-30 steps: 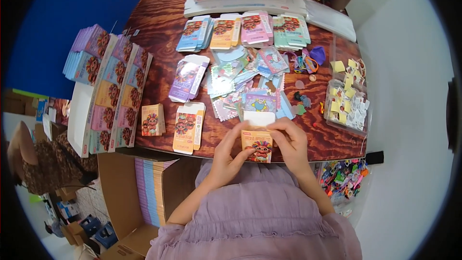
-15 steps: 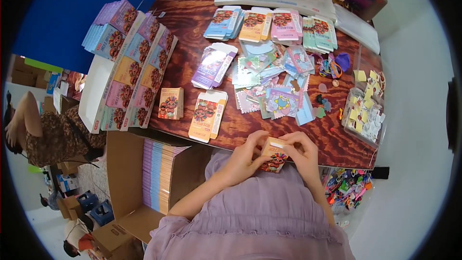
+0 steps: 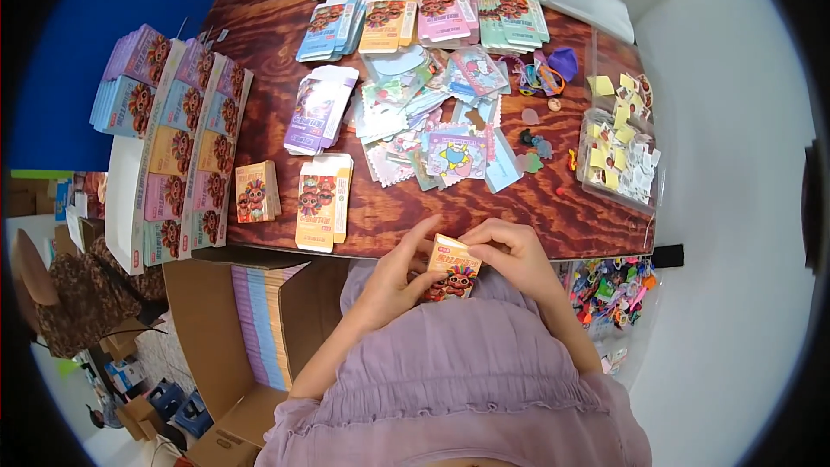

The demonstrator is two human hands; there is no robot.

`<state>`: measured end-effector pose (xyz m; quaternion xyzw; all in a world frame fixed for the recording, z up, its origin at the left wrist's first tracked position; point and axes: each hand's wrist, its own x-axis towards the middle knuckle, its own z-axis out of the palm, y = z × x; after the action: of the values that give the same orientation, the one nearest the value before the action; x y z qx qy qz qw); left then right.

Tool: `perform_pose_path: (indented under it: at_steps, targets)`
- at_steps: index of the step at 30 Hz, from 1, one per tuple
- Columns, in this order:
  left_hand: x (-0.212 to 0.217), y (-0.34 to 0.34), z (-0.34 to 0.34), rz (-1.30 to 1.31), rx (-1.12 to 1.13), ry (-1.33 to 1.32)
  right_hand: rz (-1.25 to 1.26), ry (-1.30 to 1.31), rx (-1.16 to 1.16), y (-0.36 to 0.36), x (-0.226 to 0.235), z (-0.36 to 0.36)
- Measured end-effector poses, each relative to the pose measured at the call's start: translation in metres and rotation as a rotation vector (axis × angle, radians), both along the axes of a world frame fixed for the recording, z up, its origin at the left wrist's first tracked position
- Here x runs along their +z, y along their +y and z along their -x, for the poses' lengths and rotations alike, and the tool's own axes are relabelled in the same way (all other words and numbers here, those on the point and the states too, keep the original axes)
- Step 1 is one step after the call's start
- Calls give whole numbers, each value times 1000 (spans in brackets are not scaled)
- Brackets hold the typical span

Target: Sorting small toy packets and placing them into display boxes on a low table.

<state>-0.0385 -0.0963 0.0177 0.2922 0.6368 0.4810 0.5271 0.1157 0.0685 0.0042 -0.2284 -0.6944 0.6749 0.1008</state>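
A small orange cardboard box (image 3: 451, 273) with cartoon figures on its front is held upright over my lap, by the table's front edge. My left hand (image 3: 396, 278) grips it from the left, thumb across the front. At its upper right corner, my right hand (image 3: 512, 258) pinches the box's top edge; the fingertips are partly hidden behind it. On the table ahead lie a flat orange carton (image 3: 318, 212) and a finished-looking stack of small orange boxes (image 3: 254, 195).
Display trays of boxes (image 3: 177, 151) stand at the left. Flat purple (image 3: 318, 112), blue (image 3: 328, 28) and pink cartons (image 3: 444, 13) lie behind. Mid-table is a heap of stickers and cards (image 3: 432, 121); a clear plastic bin (image 3: 621, 151) is at right. An open cardboard box (image 3: 194, 329) sits lower left.
The view has shifted, so the table items appear further left and higher. The orange box has turned more upright, and my right hand has moved to its top right corner.
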Motion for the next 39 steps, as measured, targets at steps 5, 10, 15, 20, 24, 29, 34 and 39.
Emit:
perform_pose_path:
  at_steps: [5, 10, 15, 20, 24, 29, 34, 39]
  targets:
    - [-20, -6, 0, -165, -91, 231, -104, -30, 29, -5, 3, -3]
    - [-18, -3, -7, -211, -28, 150, 113, -80, -70, -8, 5, 5]
    - [-18, -4, -3, -102, -58, 120, 97, -163, 23, 6, 11, 14]
    - [-12, -3, -1, -75, -77, 53, 24, -155, 114, 14, 16, 15]
    - [-13, -2, 0, -64, -85, 73, -221, -18, 254, 21, 14, 15]
    - [-20, -7, 1, -204, -63, 149, -321, -21, 285, 12, 25, 11]
    - [-15, -5, -2, -145, -63, 74, -458, -63, 224, -4, 32, 8]
    - [-25, -5, -7, -246, 229, 334, -341, 23, 44, -21, 19, 14]
